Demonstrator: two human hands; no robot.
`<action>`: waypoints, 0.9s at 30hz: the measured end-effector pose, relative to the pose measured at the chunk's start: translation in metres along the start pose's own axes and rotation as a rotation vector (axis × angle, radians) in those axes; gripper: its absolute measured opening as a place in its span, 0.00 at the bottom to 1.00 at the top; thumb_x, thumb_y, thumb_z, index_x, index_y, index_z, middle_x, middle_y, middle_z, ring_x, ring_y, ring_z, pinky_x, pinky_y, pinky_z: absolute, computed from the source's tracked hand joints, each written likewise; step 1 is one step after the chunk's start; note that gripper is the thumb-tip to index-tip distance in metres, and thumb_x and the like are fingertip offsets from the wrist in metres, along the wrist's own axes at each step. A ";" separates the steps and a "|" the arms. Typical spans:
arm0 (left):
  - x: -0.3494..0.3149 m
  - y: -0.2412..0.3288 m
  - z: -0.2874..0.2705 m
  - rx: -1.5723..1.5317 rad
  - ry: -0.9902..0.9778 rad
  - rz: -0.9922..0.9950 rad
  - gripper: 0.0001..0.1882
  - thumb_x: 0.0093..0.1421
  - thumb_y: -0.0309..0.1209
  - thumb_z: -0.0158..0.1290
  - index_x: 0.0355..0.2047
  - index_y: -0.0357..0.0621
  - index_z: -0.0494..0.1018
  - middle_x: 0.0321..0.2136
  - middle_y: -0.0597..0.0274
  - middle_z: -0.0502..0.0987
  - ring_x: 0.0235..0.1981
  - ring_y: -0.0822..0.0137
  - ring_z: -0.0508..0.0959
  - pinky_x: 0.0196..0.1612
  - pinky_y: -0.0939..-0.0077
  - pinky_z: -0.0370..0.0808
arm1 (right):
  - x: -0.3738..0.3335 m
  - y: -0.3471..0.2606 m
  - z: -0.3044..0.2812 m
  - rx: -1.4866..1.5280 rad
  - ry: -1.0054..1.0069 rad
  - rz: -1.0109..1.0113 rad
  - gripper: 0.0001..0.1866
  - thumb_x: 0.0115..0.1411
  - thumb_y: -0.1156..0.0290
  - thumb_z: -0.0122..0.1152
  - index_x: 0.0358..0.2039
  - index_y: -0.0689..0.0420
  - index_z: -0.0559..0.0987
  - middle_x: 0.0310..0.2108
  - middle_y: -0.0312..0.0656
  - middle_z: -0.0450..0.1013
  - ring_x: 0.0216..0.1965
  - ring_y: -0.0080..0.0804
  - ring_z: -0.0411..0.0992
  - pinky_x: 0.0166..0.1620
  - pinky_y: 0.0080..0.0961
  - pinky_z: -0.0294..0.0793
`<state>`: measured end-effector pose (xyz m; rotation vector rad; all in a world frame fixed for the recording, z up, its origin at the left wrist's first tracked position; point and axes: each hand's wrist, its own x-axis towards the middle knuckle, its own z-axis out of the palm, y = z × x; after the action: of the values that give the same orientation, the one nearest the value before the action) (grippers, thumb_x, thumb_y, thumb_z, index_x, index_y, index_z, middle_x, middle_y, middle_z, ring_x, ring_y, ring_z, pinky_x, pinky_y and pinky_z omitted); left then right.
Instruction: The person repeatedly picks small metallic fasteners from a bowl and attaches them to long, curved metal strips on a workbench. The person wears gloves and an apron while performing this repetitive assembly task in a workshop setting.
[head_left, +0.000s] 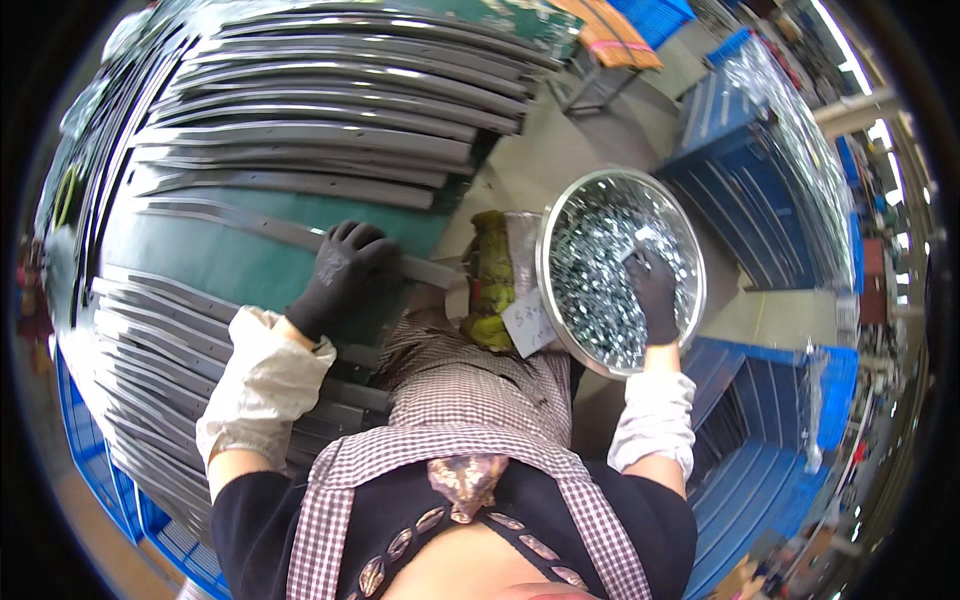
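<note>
My left hand [350, 268], in a dark glove, is closed over a long flat dark strip [270, 229] on the green table, near its right end. The strip's end [430, 271] sticks out past my fingers toward my lap. My right hand [655, 295], also gloved, reaches into a round metal bowl [545, 250] at my right. Its fingertips are bent and pressed together at the heap of small shiny metal pieces [597, 280]. A bright bit shows at the fingertips; its exact kind is too small to tell.
Many similar dark strips [320, 130] lie in rows beyond my left hand, and more strips [160, 340] lie nearer. A paper tag [528, 322] hangs beside the bowl, next to a yellow-green cloth [490, 280]. Blue crates [740, 170] stand on the right; an orange-topped stool [610, 35] is behind.
</note>
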<state>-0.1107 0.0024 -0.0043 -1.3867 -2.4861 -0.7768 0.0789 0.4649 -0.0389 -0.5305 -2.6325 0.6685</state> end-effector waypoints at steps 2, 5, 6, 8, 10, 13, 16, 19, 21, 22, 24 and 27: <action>-0.005 0.011 0.000 -0.034 0.000 0.001 0.15 0.45 0.33 0.62 0.36 0.51 0.78 0.34 0.60 0.75 0.40 0.51 0.75 0.44 0.54 0.71 | 0.000 -0.014 -0.013 0.055 -0.079 0.117 0.18 0.61 0.58 0.67 0.37 0.63 0.82 0.24 0.48 0.76 0.27 0.36 0.72 0.36 0.32 0.71; -0.007 0.028 -0.004 -0.042 0.004 -0.017 0.14 0.44 0.30 0.63 0.34 0.49 0.77 0.33 0.58 0.75 0.39 0.49 0.75 0.43 0.54 0.72 | -0.010 -0.019 -0.013 0.299 -0.042 0.143 0.23 0.59 0.54 0.70 0.35 0.66 0.82 0.17 0.37 0.68 0.22 0.22 0.64 0.29 0.28 0.66; -0.006 0.033 -0.005 -0.032 -0.003 -0.027 0.14 0.44 0.30 0.62 0.34 0.48 0.77 0.33 0.58 0.75 0.40 0.49 0.75 0.43 0.54 0.72 | -0.020 -0.024 -0.016 0.489 -0.023 0.226 0.24 0.59 0.53 0.69 0.35 0.66 0.83 0.17 0.35 0.67 0.22 0.21 0.63 0.28 0.27 0.65; -0.009 0.037 -0.002 -0.021 -0.017 -0.038 0.16 0.44 0.29 0.63 0.36 0.47 0.77 0.34 0.57 0.76 0.40 0.48 0.75 0.44 0.54 0.72 | -0.022 -0.019 -0.020 0.316 -0.057 0.309 0.24 0.61 0.51 0.68 0.35 0.64 0.83 0.17 0.33 0.66 0.21 0.18 0.61 0.27 0.24 0.63; -0.017 0.034 0.001 -0.012 -0.034 -0.039 0.20 0.43 0.29 0.64 0.39 0.46 0.77 0.36 0.55 0.76 0.42 0.48 0.74 0.46 0.55 0.72 | -0.029 0.000 -0.015 0.230 -0.060 0.298 0.20 0.64 0.54 0.64 0.37 0.61 0.83 0.18 0.37 0.70 0.21 0.22 0.65 0.28 0.28 0.66; -0.024 0.042 -0.003 -0.001 -0.078 0.004 0.20 0.43 0.29 0.64 0.40 0.44 0.76 0.36 0.55 0.76 0.42 0.48 0.74 0.47 0.55 0.72 | -0.041 0.017 -0.009 0.112 -0.016 0.130 0.16 0.67 0.59 0.59 0.42 0.60 0.82 0.27 0.44 0.76 0.26 0.32 0.71 0.32 0.35 0.71; -0.036 0.049 -0.006 -0.023 -0.110 -0.047 0.19 0.45 0.29 0.65 0.40 0.46 0.78 0.37 0.57 0.77 0.42 0.48 0.75 0.48 0.56 0.71 | -0.055 -0.011 -0.015 0.393 -0.064 0.212 0.14 0.68 0.62 0.58 0.43 0.60 0.80 0.31 0.41 0.76 0.27 0.30 0.71 0.33 0.32 0.71; -0.037 0.061 -0.010 -0.001 -0.022 -0.018 0.19 0.45 0.30 0.66 0.40 0.46 0.79 0.37 0.57 0.78 0.42 0.49 0.75 0.49 0.56 0.71 | -0.074 -0.051 -0.027 0.667 -0.205 0.364 0.11 0.69 0.64 0.58 0.43 0.59 0.79 0.29 0.31 0.74 0.26 0.16 0.68 0.32 0.17 0.70; -0.038 0.083 -0.008 -0.075 -0.028 0.033 0.15 0.48 0.29 0.64 0.39 0.44 0.80 0.36 0.55 0.78 0.41 0.50 0.77 0.46 0.57 0.73 | -0.097 -0.068 -0.018 0.619 -0.087 -0.079 0.11 0.68 0.66 0.61 0.45 0.59 0.79 0.30 0.34 0.77 0.27 0.15 0.69 0.32 0.18 0.71; -0.042 0.097 -0.004 -0.113 -0.039 0.048 0.14 0.50 0.29 0.63 0.39 0.43 0.81 0.35 0.54 0.79 0.40 0.50 0.77 0.45 0.58 0.73 | -0.108 -0.078 -0.014 0.590 -0.018 -0.290 0.11 0.67 0.67 0.62 0.46 0.59 0.79 0.31 0.35 0.79 0.28 0.15 0.70 0.32 0.18 0.72; -0.043 0.134 -0.002 -0.496 -0.256 -0.035 0.09 0.56 0.29 0.61 0.36 0.39 0.81 0.33 0.52 0.79 0.36 0.51 0.79 0.41 0.60 0.75 | -0.139 -0.114 -0.003 0.761 -0.169 -0.235 0.12 0.65 0.67 0.64 0.46 0.59 0.80 0.30 0.37 0.79 0.28 0.17 0.72 0.32 0.21 0.74; -0.049 0.172 0.009 -0.605 -0.377 -0.038 0.11 0.62 0.29 0.57 0.42 0.37 0.79 0.35 0.46 0.79 0.36 0.46 0.79 0.40 0.59 0.76 | -0.164 -0.161 0.016 0.847 -0.297 -0.436 0.11 0.60 0.75 0.67 0.44 0.58 0.82 0.33 0.44 0.79 0.30 0.33 0.77 0.33 0.27 0.75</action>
<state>0.0604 0.0444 0.0288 -1.8192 -2.6760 -1.4909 0.1705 0.2551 -0.0119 0.3989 -2.2618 1.6491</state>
